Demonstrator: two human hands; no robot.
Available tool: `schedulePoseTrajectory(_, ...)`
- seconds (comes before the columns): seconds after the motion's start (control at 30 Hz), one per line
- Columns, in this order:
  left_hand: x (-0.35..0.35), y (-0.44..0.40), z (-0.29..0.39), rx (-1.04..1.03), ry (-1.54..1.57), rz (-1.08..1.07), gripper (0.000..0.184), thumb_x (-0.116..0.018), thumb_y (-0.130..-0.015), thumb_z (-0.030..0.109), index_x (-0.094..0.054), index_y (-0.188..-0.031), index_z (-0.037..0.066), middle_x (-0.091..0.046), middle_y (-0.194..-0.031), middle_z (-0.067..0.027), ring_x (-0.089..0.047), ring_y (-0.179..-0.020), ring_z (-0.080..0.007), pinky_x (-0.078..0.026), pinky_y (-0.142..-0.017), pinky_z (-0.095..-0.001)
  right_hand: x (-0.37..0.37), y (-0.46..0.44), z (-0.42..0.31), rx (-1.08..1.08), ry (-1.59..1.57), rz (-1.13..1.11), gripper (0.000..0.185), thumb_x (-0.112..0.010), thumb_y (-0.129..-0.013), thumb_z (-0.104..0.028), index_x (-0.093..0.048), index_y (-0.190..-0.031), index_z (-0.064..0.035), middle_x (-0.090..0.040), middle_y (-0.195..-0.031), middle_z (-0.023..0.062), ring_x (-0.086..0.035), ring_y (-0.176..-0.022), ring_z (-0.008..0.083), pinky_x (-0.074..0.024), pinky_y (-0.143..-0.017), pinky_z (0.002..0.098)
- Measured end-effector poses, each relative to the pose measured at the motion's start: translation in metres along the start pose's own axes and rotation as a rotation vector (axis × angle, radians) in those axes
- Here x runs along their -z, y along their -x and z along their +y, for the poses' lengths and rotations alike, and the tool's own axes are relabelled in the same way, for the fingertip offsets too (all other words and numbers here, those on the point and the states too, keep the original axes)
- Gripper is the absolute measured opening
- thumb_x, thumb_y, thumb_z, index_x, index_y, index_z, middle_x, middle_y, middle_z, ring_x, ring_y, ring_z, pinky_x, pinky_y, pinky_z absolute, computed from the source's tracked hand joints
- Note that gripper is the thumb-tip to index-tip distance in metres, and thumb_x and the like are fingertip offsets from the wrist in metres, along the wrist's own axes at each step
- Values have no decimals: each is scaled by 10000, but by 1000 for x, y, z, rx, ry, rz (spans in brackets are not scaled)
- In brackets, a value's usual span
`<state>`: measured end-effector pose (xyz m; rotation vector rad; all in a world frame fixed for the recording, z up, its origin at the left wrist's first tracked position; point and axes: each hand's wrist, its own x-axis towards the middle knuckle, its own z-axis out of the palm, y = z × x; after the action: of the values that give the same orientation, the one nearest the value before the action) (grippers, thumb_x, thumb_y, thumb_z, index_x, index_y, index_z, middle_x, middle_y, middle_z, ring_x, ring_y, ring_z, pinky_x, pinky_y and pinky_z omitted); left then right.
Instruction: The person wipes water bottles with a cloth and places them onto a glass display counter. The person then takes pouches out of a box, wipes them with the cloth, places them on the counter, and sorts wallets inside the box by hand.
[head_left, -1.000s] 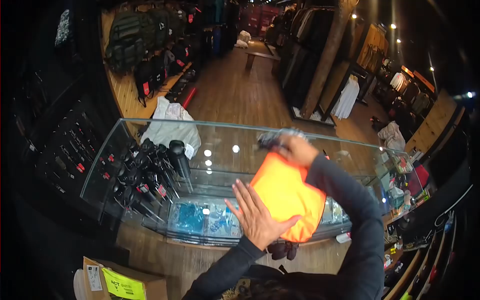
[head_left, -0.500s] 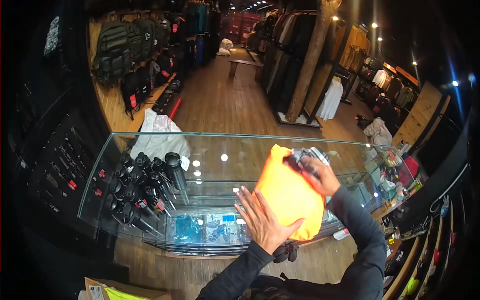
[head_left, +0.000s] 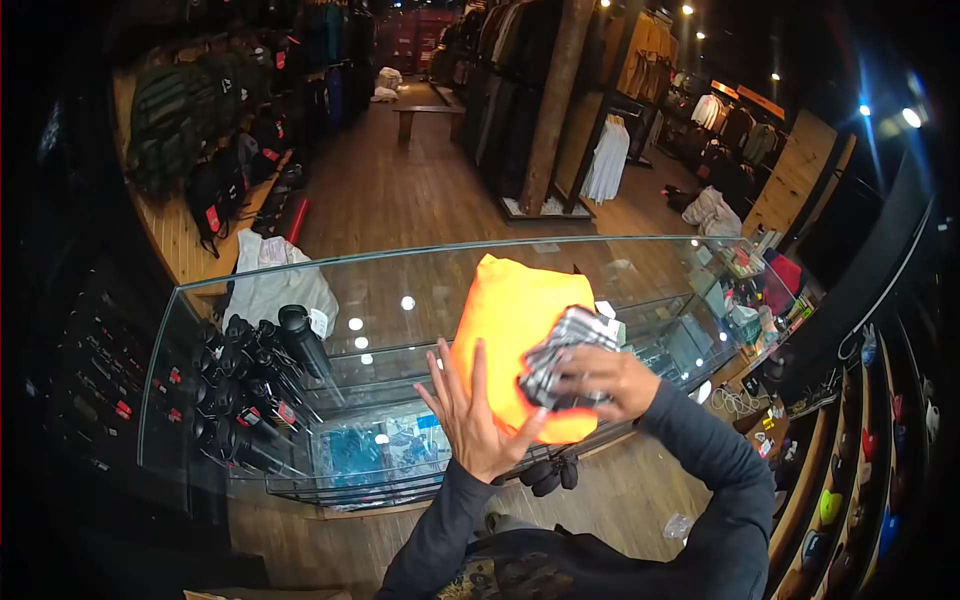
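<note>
A bright orange item (head_left: 510,310), apparently of fabric, lies on the glass counter (head_left: 400,262) in front of me. My left hand (head_left: 478,420) rests with fingers spread on its left edge, thumb over the lower part. Bunched under my right hand (head_left: 605,382) is a black-and-white checkered cloth (head_left: 565,345), pressed against the orange surface near its right side. The fingers of my right hand are wrapped over this cloth, and their tips are partly hidden in it.
Black bottles and poles (head_left: 250,380) stand on the counter's left. Beyond them is a white bag (head_left: 275,285). Packaged blue items (head_left: 350,455) lie inside the case. Small goods (head_left: 750,310) fill the right end. A cardboard box edge (head_left: 260,594) shows at the bottom.
My right hand has swept the checkered cloth from the orange item's top edge down to its lower right. My left hand stays spread on the left side. The view has shifted right.
</note>
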<state>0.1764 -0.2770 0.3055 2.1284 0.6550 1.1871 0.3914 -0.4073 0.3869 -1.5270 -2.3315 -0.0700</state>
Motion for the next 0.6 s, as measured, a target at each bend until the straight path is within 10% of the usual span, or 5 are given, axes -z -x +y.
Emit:
schedulePoseTrajectory(0.17, 0, 2, 18, -246, -286, -117, 869, -743, -576, 683, -610, -1342, 295, -260, -1612, -142, -90, -1502, -452, 153, -985, -817, -8, 28, 83, -380, 483, 204, 336, -714, -806, -219, -674, -1133, -152, -642, -1239, 79, -633, -1100, 327, -552, -857, 445)
schedulePoseTrajectory(0.33, 3, -3, 30, -355, -510, -210, 897, -780, -519, 678, -604, -1337, 354, -314, -1592, -109, -131, -1496, -443, 146, -996, -829, 6, 7, 114, -558, 490, 277, 321, -709, -800, -203, -663, -1109, -129, -650, -1161, 87, -648, -1003, 323, -540, -772, 468)
schedulePoseTrajectory(0.47, -18, 4, 39, -428, -520, -306, 774, -809, -575, 146, -627, -1291, 379, -466, -1483, 23, -325, -1446, -325, -87, -1087, -798, 1, 16, 138, -588, 500, 323, 327, -717, -803, -225, -663, -1112, -132, -646, -1136, 95, -658, -973, 322, -535, -732, 479)
schedulePoseTrajectory(0.6, -34, 9, 41, -410, -522, -147, 657, -638, -664, 31, -671, -1240, 344, -571, -1392, 24, -444, -1370, -320, -124, -1114, -751, -12, 41, 166, -640, 461, 154, 355, -758, -758, -269, -669, -1069, -123, -649, -1053, 142, -658, -949, 354, -546, -779, 473)
